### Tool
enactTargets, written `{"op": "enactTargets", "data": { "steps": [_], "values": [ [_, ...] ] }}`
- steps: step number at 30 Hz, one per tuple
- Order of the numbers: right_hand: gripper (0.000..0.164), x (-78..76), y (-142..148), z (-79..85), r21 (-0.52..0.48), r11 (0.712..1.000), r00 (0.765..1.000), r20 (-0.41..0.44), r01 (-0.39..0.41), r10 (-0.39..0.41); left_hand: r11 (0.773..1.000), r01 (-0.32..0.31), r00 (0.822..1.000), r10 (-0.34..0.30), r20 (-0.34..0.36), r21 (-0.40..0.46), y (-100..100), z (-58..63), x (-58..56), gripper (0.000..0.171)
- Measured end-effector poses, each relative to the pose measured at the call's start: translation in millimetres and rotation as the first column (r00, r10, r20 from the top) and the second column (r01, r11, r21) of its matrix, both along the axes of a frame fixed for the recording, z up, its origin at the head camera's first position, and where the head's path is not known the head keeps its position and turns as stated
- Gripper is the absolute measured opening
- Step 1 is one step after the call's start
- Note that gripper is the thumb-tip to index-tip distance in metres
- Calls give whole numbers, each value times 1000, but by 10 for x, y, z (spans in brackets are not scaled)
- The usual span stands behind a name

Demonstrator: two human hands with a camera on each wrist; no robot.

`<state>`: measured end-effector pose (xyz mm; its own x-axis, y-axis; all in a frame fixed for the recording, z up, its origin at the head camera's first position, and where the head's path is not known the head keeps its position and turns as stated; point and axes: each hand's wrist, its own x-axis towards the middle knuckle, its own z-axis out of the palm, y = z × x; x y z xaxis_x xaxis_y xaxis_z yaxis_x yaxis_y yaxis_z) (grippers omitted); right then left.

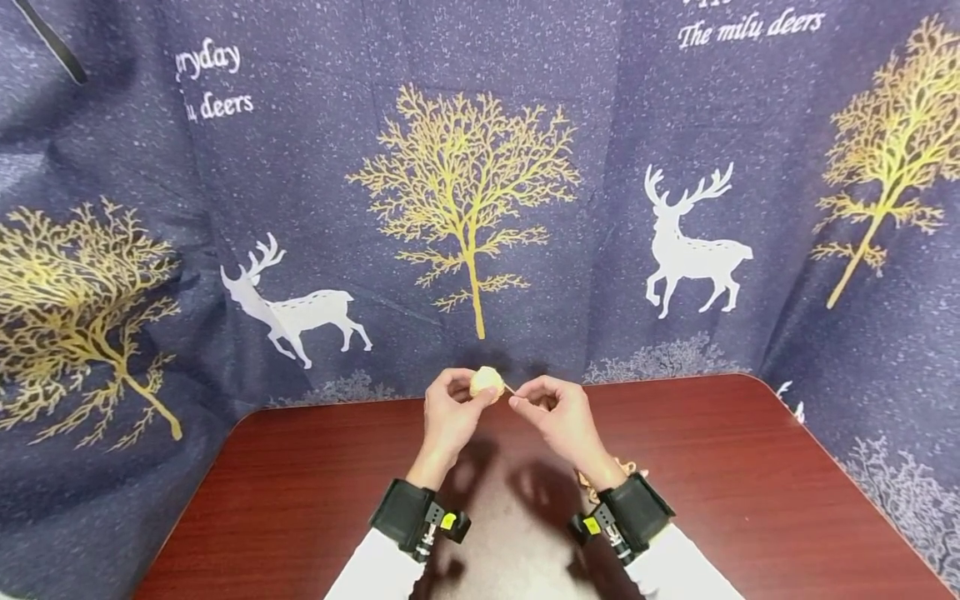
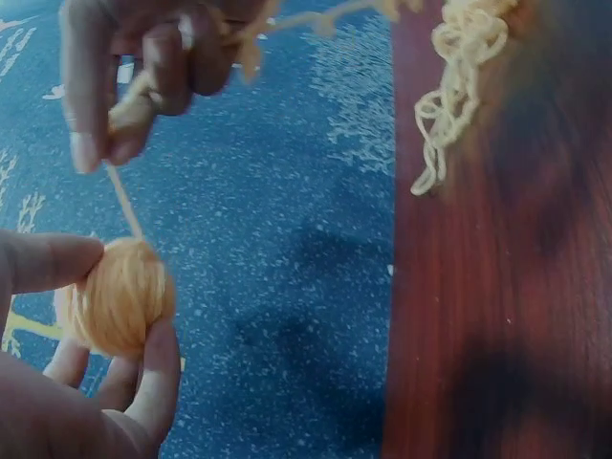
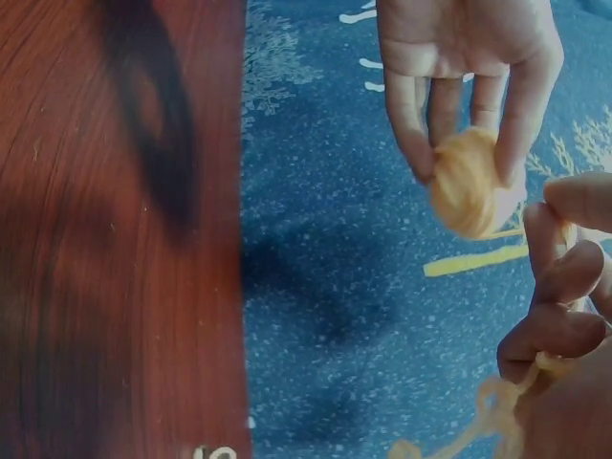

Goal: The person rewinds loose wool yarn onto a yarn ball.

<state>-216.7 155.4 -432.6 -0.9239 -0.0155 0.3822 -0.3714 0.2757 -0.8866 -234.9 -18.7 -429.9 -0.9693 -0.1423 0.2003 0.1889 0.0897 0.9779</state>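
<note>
Left hand (image 1: 450, 414) grips the yarn ball (image 1: 486, 380) near the right hand (image 1: 567, 417), which apparently pinches its strand (image 2: 126, 204)

Right wrist view, clock positions about its centre. Left hand (image 3: 469, 48) at 1 to 2 o'clock, fingers pointing down, grips a ball of pale orange yarn (image 3: 466, 182) at 2 to 3 o'clock by its sides. Right hand (image 3: 564, 330) at 4 o'clock, partly cut off, fingers curled on yarn. Loose, looped yarn (image 3: 492, 406) hangs near it at 4 to 5 o'clock. Speckled blue cloth (image 3: 325, 182) lies behind; reddish-brown table (image 3: 67, 316) at 9 o'clock, dark shadow at 10.
</note>
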Motion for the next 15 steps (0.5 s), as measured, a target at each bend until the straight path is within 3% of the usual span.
{"op": "enactTargets", "data": {
  "steps": [5, 10, 15],
  "values": [
    [7, 87, -22, 10, 52, 999, 1000, -27, -1, 2, 991, -81, 996, 84, 27, -106, 14, -36, 18, 37],
    [7, 168, -29, 35, 115, 993, 997, -73, 2, 7, 990, -77, 996, 82, 43, -121, -1, -59, 23, 43],
    [7, 199, -11, 78, 152, 988, 994, -107, 6, 10, 985, -90, 996, 92, 8, -150, -19, -71, 32, 46]
  ]
}}
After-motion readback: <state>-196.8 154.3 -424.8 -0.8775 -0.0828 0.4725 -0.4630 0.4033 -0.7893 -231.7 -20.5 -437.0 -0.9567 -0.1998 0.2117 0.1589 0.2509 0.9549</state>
